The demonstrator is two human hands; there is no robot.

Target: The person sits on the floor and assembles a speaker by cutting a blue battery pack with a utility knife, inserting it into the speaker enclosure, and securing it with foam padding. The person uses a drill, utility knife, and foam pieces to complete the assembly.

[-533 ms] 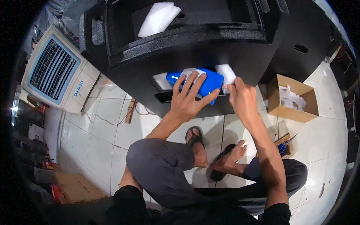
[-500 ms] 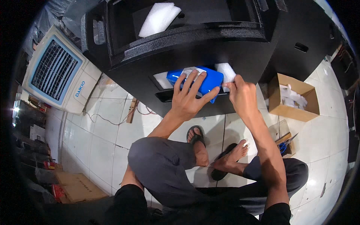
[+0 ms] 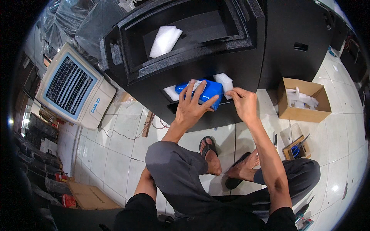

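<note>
A blue wrapped pack with a white label sits partly in an opening in the front of a black cabinet. My left hand grips it, fingers spread over its face and thumb at its lower right edge. At the pack's right side, my right hand pinches the edge of a white foam piece between thumb and fingers. Another white foam piece shows at the left end of the opening. How deep the pack reaches inside is hidden.
Folded white foam lies in the cabinet's top recess. An air cooler stands left. To the right are a cardboard box with white foam bits and a small tray holding blue-handled scissors. A power drill lies lower right.
The whole view has shifted, bringing the drill into sight. My left thumb has curled further round the pack's lower edge, and the pack looks tilted differently. Both hands keep their holds.
</note>
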